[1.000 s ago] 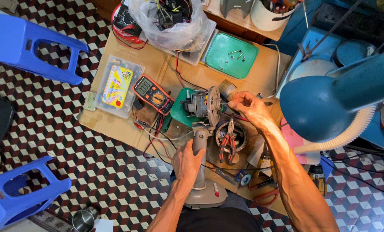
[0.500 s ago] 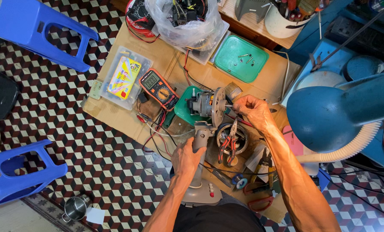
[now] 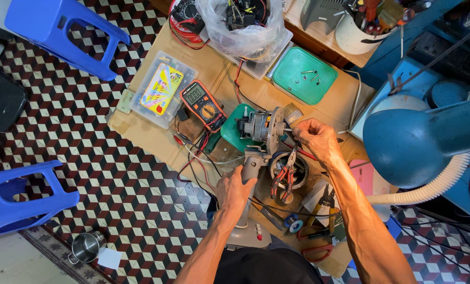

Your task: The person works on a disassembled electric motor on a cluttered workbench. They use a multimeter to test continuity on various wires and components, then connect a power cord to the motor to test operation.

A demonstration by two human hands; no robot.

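I keep my left hand (image 3: 235,190) clamped round the grey fan neck (image 3: 251,167) while my right hand (image 3: 314,138) pinches the motor (image 3: 261,126) shaft just ahead; best hold steady, turning gently.

The view has drifted over the last second: the cardboard-covered table (image 3: 140,131) and all on it now sit a little lower and further right in the picture, with less of the blue plastic stool (image 3: 61,26) at the top left showing. The right hand (image 3: 316,138) has crept slightly along the shaft end of the grey metal fan motor (image 3: 261,126), its fingers (image 3: 298,126) now curled closer against the motor's round plate. The left hand (image 3: 235,186) has slid a touch up the grey fan stand neck (image 3: 250,165), just below the motor.
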